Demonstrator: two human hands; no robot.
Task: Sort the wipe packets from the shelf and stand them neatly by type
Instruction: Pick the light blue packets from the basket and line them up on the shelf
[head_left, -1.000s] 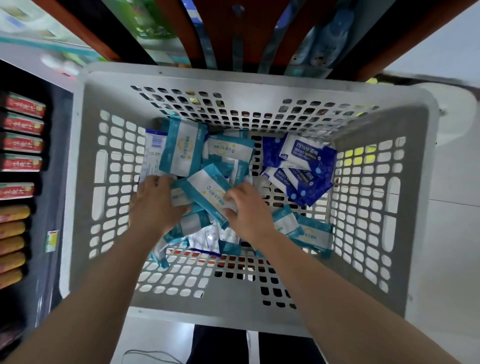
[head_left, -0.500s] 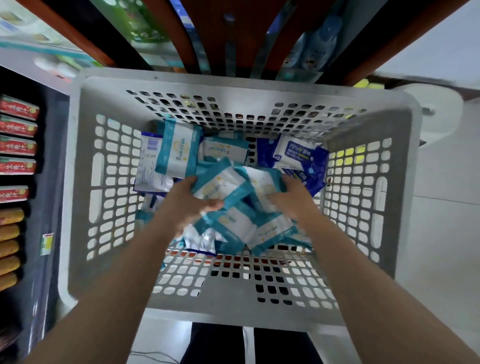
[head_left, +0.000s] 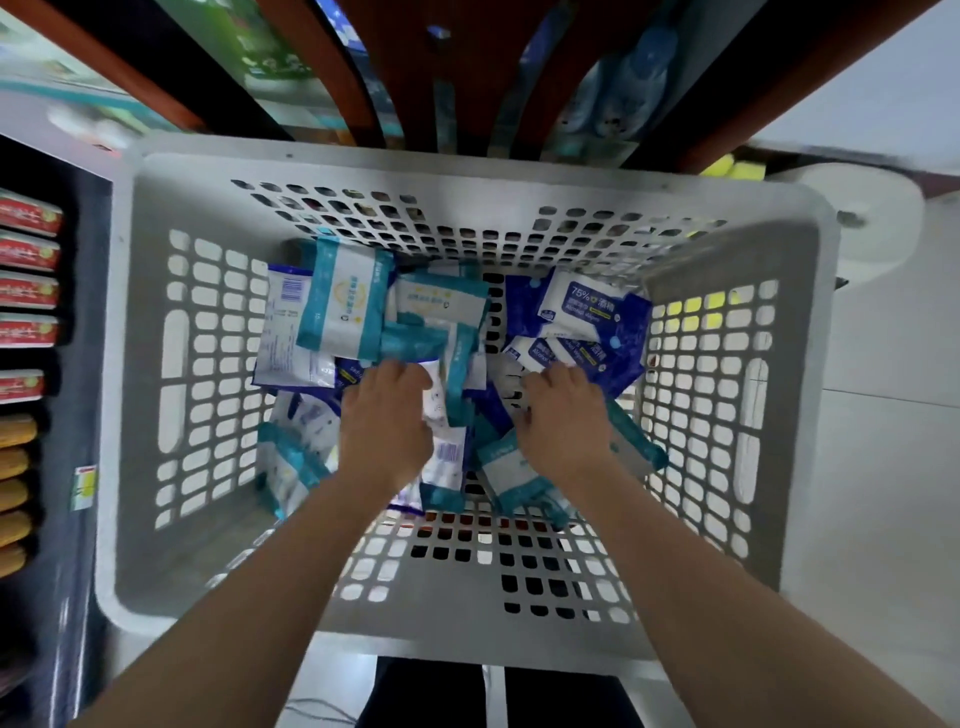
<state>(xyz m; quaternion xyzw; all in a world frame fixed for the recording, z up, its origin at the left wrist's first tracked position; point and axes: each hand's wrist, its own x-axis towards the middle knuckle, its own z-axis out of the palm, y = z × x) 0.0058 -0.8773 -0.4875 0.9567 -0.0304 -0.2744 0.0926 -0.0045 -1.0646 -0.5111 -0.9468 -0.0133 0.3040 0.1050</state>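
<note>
A grey perforated basket (head_left: 467, 166) holds a loose pile of wipe packets. Teal-and-white packets (head_left: 343, 301) lie at the back left, and more lie at the front left (head_left: 291, 467). Dark blue alcohol wipe packets (head_left: 576, 312) sit at the back right. My left hand (head_left: 387, 426) grips a bunch of teal packets (head_left: 457, 374) standing on edge in the middle. My right hand (head_left: 563, 421) curls its fingers into the packets just right of that bunch, over another teal packet (head_left: 506, 467). Which packet the right fingers hold is blurred.
Red packages (head_left: 28, 254) and yellow ones (head_left: 15, 467) line a dark shelf on the left. Wooden shelving with blurred goods (head_left: 441, 62) rises beyond the basket. A white round object (head_left: 872, 218) and pale floor (head_left: 893, 467) are on the right.
Both hands gathered teal packets from the pile's front and moved them toward the basket's middle. The bunch now stands on edge between the hands instead of lying fanned out.
</note>
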